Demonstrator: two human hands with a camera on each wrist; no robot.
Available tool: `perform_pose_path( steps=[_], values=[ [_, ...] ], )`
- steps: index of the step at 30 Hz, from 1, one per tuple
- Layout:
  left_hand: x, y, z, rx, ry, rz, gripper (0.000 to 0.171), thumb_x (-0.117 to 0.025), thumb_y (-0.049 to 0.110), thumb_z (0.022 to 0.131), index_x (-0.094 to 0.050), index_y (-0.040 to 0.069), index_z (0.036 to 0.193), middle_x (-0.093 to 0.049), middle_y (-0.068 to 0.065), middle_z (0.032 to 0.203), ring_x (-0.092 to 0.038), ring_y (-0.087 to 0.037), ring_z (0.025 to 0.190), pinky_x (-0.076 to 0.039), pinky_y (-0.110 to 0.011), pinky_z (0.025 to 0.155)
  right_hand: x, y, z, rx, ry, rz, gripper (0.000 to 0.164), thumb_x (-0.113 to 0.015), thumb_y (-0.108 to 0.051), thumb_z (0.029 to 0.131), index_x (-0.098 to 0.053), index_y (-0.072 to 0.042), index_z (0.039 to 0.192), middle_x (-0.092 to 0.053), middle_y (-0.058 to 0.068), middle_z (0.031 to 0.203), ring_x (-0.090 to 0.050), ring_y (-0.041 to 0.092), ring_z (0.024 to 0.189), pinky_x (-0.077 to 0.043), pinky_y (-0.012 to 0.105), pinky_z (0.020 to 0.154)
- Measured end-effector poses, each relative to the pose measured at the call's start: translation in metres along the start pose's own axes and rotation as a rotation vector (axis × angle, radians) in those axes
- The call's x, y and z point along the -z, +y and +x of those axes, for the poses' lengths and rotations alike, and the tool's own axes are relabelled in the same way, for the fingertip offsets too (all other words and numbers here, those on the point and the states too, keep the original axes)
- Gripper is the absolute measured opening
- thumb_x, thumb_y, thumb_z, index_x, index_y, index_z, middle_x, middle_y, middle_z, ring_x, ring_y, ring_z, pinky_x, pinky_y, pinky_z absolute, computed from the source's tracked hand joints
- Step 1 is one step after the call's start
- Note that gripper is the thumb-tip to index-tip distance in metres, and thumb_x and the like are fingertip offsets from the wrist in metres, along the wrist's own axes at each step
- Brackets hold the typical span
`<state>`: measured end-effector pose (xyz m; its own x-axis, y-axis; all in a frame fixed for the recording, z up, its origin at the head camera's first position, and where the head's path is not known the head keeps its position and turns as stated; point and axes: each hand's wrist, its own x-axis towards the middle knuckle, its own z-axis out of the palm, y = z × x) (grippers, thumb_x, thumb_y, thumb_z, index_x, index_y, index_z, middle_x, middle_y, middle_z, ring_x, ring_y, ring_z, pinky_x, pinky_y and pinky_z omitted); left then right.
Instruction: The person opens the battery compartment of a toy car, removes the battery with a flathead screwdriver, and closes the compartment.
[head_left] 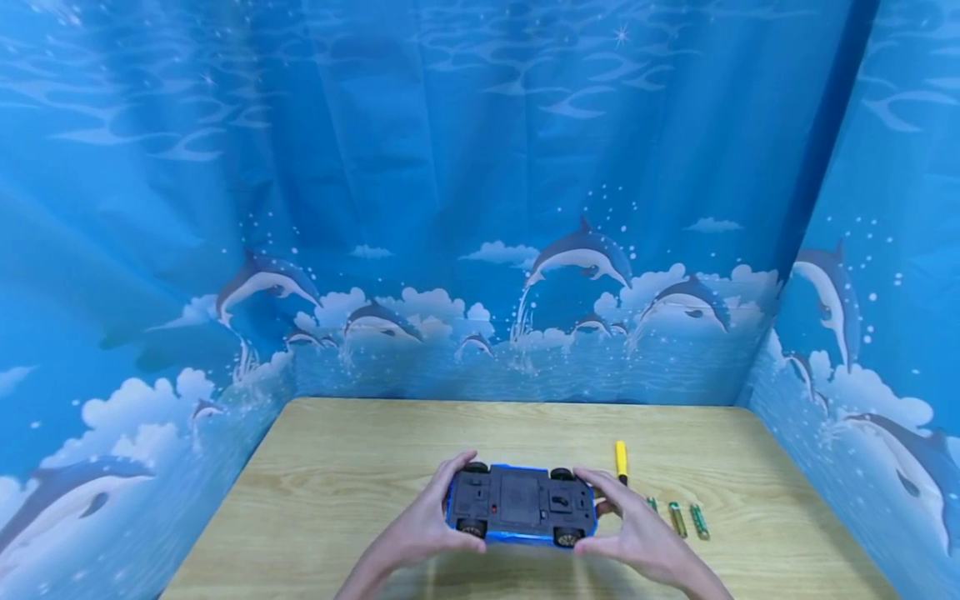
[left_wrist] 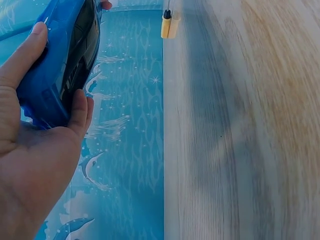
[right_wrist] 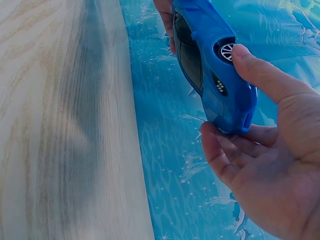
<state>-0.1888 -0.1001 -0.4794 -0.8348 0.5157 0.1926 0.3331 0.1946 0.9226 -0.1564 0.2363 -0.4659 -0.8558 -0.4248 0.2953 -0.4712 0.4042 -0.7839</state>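
A blue toy car (head_left: 521, 502) is held up over the near part of the table, its black underside with the wheels turned toward the head camera. My left hand (head_left: 431, 517) grips one end, thumb and fingers on opposite sides of the body. At the other end my right hand (head_left: 637, 533) grips it the same way. The left wrist view shows the blue body of the toy car (left_wrist: 50, 65) between thumb and fingers. In the right wrist view the right thumb presses by a spoked wheel (right_wrist: 227, 51) while the fingers curl under the end.
On the wooden table (head_left: 337, 467), a yellow-handled screwdriver (head_left: 621, 460) lies behind my right hand. Several green batteries lie to its right, among them a battery (head_left: 700, 522) and a battery (head_left: 678, 520). A blue dolphin-print curtain (head_left: 450, 167) surrounds the table's back and sides.
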Motion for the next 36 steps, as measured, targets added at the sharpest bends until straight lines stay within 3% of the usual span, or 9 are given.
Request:
perform_pose_path(
  steps=[3, 10, 19, 26, 32, 36],
  values=[
    [0.001, -0.001, -0.001, -0.010, -0.008, 0.001, 0.119, -0.095, 0.013, 0.070, -0.021, 0.009, 0.163, -0.037, -0.020, 0.157, -0.049, -0.033, 0.132, -0.040, -0.039, 0.111, 0.000, 0.000, 0.000, 0.011, 0.005, 0.004, 0.090, -0.091, -0.017, 0.077, -0.044, 0.006, 0.149, -0.056, 0.024, 0.138, -0.066, 0.010, 0.094, -0.055, 0.029, 0.089],
    [0.002, -0.002, -0.002, -0.001, -0.058, -0.165, 0.124, -0.089, 0.001, 0.073, -0.006, 0.004, 0.164, -0.024, -0.029, 0.160, -0.051, -0.036, 0.128, -0.051, -0.034, 0.100, -0.002, 0.002, 0.000, 0.028, 0.011, 0.021, 0.089, -0.091, -0.015, 0.077, -0.044, 0.006, 0.149, -0.060, 0.018, 0.129, -0.066, 0.012, 0.093, -0.056, 0.030, 0.089],
    [0.001, 0.001, 0.000, 0.070, -0.032, -0.185, 0.109, -0.089, -0.001, 0.074, -0.019, -0.001, 0.157, -0.056, -0.021, 0.135, -0.061, -0.028, 0.117, -0.056, -0.033, 0.091, -0.003, 0.005, 0.001, -0.001, -0.006, 0.101, 0.088, -0.089, -0.019, 0.080, -0.040, 0.008, 0.148, -0.061, 0.019, 0.123, -0.066, 0.012, 0.093, -0.055, 0.028, 0.087],
    [0.005, 0.002, 0.003, 0.076, -0.040, -0.173, 0.107, -0.089, -0.003, 0.072, -0.022, -0.004, 0.156, -0.055, -0.022, 0.138, -0.061, -0.032, 0.120, -0.055, -0.031, 0.093, -0.005, 0.007, 0.003, 0.031, 0.016, 0.141, 0.086, -0.089, -0.011, 0.078, -0.041, 0.005, 0.148, -0.058, 0.022, 0.124, -0.066, 0.014, 0.095, -0.056, 0.027, 0.088],
    [0.009, 0.004, 0.003, 0.087, -0.065, -0.148, 0.109, -0.089, -0.002, 0.073, -0.021, 0.004, 0.158, -0.058, -0.021, 0.131, -0.065, -0.030, 0.110, -0.058, -0.033, 0.087, -0.006, 0.005, 0.004, 0.014, 0.010, 0.178, 0.088, -0.088, -0.008, 0.079, -0.038, 0.004, 0.150, -0.055, 0.027, 0.131, -0.068, 0.015, 0.101, -0.055, 0.028, 0.090],
    [0.011, 0.007, 0.002, 0.121, -0.098, -0.192, 0.111, -0.086, -0.005, 0.075, -0.018, 0.010, 0.161, -0.059, -0.023, 0.126, -0.067, -0.032, 0.107, -0.060, -0.037, 0.084, -0.005, 0.004, 0.004, -0.025, -0.002, 0.196, 0.089, -0.086, -0.006, 0.080, -0.035, 0.002, 0.152, -0.051, 0.031, 0.136, -0.069, 0.015, 0.098, -0.058, 0.030, 0.082]
  ],
)
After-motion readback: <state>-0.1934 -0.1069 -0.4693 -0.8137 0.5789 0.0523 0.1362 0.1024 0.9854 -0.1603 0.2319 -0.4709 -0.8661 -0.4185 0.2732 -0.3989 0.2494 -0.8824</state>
